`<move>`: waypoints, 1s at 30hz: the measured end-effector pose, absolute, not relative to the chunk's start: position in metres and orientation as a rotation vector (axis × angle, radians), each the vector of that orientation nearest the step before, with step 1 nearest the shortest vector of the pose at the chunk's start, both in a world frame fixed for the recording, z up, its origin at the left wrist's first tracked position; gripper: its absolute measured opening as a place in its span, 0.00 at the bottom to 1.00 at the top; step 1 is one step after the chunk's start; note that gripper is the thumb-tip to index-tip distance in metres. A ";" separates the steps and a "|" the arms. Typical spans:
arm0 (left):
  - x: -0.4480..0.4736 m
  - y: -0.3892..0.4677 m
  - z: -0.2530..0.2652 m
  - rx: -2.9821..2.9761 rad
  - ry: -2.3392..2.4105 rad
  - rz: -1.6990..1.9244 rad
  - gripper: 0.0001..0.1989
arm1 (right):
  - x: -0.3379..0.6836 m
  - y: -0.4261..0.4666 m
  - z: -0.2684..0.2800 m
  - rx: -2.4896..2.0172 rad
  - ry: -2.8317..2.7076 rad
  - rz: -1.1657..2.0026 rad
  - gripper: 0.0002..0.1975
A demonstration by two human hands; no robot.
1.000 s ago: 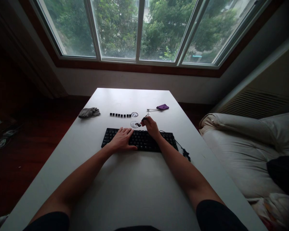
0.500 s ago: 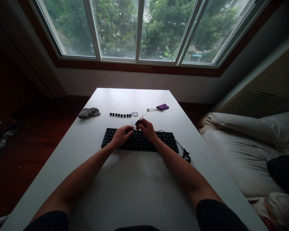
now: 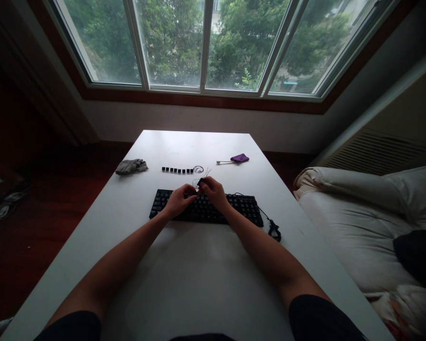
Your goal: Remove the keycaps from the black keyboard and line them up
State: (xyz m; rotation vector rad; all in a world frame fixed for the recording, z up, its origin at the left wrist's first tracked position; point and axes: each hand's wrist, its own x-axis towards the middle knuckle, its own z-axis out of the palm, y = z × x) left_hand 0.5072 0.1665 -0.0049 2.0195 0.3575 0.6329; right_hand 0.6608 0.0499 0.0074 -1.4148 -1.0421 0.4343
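Observation:
A black keyboard [image 3: 213, 215] lies on the white table, with both hands above its back edge. My right hand [image 3: 215, 193] is closed on what looks like a wire keycap puller [image 3: 200, 182], its black part between the fingertips and thin wires pointing away from me. Just left of it, my left hand [image 3: 179, 200] is closed, fingertips pinched close to the right hand's. Anything inside that pinch is too small to make out. Beyond the hands, several black keycaps [image 3: 177, 170] stand in a row. A clear round object [image 3: 195, 182] is partly hidden behind the fingers.
At the row's right end lies a small round item [image 3: 198, 169]. A crumpled grey cloth [image 3: 131, 166] rests near the table's left edge. Toward the back right are a purple cloth [image 3: 240, 157] and a white-tipped stick [image 3: 224, 162]. The keyboard's bundled cable [image 3: 274, 231] lies at right.
My right hand has shifted slightly left and toward me, and the wires of the puller have turned a little. The left hand stays almost in place, its fingertips nearer the right hand's.

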 end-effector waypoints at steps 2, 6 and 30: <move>0.508 0.167 -0.006 2.004 0.357 0.638 0.11 | 0.659 0.050 0.008 -1.437 -1.029 0.408 0.11; 0.510 0.167 -0.007 1.945 0.363 0.634 0.11 | 0.657 0.050 0.007 -1.427 -0.966 0.416 0.11; 0.505 0.163 0.003 2.245 0.304 0.682 0.12 | 0.663 0.055 -0.004 -1.447 -0.803 0.583 0.11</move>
